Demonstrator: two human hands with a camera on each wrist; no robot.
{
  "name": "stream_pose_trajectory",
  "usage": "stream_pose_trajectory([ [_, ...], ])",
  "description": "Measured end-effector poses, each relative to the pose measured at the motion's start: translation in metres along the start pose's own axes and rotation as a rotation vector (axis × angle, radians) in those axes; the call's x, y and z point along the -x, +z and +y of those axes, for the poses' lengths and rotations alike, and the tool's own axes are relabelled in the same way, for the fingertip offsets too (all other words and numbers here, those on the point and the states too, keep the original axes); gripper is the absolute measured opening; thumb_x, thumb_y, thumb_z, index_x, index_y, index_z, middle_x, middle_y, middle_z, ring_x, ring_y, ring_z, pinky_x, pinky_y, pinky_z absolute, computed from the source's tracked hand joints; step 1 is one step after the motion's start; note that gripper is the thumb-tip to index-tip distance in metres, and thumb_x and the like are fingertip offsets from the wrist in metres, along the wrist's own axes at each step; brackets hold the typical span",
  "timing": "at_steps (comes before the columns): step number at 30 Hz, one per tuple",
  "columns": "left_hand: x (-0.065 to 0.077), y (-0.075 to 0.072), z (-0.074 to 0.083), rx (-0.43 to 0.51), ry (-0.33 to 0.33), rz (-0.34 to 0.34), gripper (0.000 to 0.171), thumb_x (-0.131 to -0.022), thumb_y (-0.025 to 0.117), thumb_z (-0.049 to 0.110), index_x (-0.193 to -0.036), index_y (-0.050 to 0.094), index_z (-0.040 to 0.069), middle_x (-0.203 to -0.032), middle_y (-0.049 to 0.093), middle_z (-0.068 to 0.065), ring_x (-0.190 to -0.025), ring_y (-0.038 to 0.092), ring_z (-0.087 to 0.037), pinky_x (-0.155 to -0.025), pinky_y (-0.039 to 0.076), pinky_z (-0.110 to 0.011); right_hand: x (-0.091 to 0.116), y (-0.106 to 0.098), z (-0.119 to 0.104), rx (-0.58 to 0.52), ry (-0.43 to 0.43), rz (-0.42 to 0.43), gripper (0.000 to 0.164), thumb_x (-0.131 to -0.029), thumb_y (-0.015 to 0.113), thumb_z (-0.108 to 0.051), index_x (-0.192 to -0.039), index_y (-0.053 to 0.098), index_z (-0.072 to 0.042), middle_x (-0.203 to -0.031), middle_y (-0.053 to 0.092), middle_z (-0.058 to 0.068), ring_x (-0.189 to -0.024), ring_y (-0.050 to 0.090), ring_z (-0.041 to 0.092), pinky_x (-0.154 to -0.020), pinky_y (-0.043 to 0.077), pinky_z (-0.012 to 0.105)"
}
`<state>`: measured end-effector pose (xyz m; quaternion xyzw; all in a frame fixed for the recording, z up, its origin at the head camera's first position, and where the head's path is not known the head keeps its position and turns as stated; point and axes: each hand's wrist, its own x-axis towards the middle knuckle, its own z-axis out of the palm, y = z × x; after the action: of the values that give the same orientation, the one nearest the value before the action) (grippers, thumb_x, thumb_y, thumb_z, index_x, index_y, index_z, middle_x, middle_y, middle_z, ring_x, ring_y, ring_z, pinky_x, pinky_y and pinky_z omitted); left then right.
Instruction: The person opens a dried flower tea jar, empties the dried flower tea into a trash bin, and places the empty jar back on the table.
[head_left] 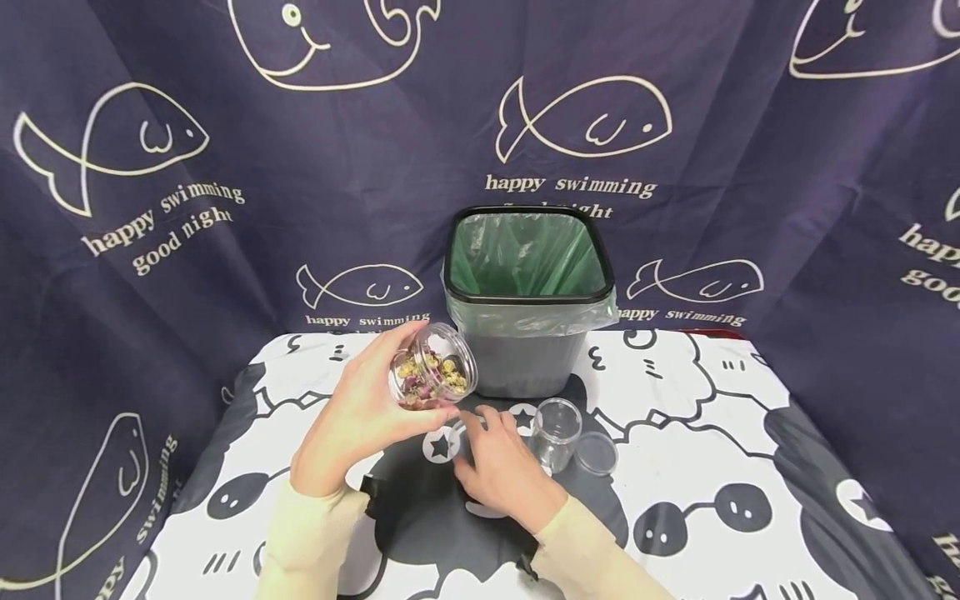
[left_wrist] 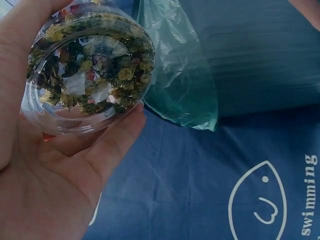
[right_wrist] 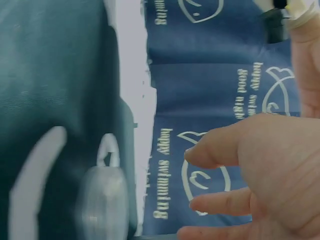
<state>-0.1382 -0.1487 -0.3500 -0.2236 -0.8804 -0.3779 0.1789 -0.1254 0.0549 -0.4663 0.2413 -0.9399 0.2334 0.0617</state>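
My left hand (head_left: 360, 417) grips a clear jar (head_left: 453, 343), tilted over on its side above the table near the bin's front. Dried flower buds (head_left: 423, 385), yellow and dark pink, lie inside it; one round end of the jar faces the camera in the left wrist view. Lower and to the right, my right hand (head_left: 510, 471) is close over the dark patch of the tablecloth with its fingers apart and nothing between them. Just right of it stands a second clear jar (head_left: 557, 433), with a round clear lid (head_left: 597, 455) lying beside it.
A grey bin (head_left: 517, 367) with a black rim and a green liner bag stands at the table's back, behind both hands. The printed tablecloth (head_left: 705, 467) covers the table. A dark blue fish-print curtain (head_left: 360, 183) hangs behind and at both sides.
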Motion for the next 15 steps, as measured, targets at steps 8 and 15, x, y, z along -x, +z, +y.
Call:
stream_pose_trajectory([
  [8,-0.012,-0.007,0.010,-0.019,0.033,0.007,0.102,-0.060,0.099,0.040,-0.147,0.052,0.015,-0.128,0.065,-0.001,-0.115,0.062,-0.015,-0.101,0.050,-0.040,0.005,-0.036,-0.007,-0.032,-0.097,-0.005,0.056,-0.092,0.069,-0.025,-0.141,0.059,-0.002,-0.133,0.059,0.015,-0.111,0.056,0.032,-0.096,0.052,0.044],
  [15,-0.031,-0.014,0.023,-0.036,0.073,0.001,0.103,-0.061,0.099,0.040,-0.148,0.051,0.015,-0.130,0.064,0.002,-0.115,0.061,-0.014,-0.102,0.049,-0.038,0.007,-0.068,-0.007,-0.064,-0.116,0.033,0.055,-0.090,0.070,-0.023,-0.140,0.059,-0.003,-0.132,0.063,0.011,-0.117,0.060,0.032,-0.103,0.048,0.046],
])
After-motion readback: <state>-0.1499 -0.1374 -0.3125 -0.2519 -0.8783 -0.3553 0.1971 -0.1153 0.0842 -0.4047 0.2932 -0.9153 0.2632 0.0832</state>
